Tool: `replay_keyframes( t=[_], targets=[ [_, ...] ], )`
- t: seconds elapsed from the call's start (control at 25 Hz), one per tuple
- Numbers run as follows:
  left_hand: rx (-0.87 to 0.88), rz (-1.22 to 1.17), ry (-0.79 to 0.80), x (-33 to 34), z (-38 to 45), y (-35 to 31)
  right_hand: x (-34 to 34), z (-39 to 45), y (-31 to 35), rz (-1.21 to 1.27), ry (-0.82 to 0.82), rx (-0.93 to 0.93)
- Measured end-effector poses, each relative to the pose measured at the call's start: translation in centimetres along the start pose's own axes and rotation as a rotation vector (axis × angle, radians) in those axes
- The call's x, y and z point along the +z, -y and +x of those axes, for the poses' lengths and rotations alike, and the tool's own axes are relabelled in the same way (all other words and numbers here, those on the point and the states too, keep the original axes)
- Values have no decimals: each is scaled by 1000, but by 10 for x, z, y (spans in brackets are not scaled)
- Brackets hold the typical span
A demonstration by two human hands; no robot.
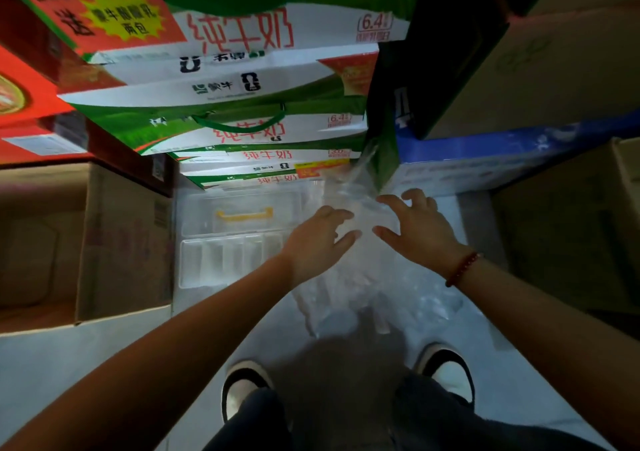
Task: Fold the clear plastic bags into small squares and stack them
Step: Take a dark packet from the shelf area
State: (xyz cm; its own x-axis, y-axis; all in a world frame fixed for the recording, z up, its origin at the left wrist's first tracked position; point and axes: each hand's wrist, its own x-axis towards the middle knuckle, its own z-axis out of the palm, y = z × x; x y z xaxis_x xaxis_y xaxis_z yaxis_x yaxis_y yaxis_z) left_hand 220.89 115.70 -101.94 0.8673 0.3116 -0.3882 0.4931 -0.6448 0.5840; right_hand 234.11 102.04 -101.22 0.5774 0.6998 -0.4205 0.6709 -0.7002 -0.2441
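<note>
Hands (367, 235) spread over plastic bag (360, 190)

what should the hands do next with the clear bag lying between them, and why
Probably press both palms down and smooth it flat before the first fold. The left hand and right hand hover with fingers spread on either side of the clear plastic bag, gripping nothing. The bag looks crumpled, one corner sticking up against the milk cartons, and more loose bags lie nearer the feet.
</note>
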Motion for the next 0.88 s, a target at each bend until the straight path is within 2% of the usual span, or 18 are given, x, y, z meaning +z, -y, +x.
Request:
replay_keyframes(
  t=[0.16, 0.44, 0.56, 0.76, 0.88],
  targets=[
    [-83, -201, 123, 27, 1, -3, 22, 3, -13, 210, 53, 97],
    [-235, -504, 10, 26, 2, -6, 24, -6, -10, 643, -158, 174],
    [-237, -659, -30, 9, -3, -17, 2, -13, -4, 713, -225, 113],
    [-154, -689, -114, -42, -27, -45, -61, -32, 17, 819, -332, -38],
    [-127, -753, -218, -86, -56, -66, -109, -56, 37, 822, -345, -199]
  ],
)
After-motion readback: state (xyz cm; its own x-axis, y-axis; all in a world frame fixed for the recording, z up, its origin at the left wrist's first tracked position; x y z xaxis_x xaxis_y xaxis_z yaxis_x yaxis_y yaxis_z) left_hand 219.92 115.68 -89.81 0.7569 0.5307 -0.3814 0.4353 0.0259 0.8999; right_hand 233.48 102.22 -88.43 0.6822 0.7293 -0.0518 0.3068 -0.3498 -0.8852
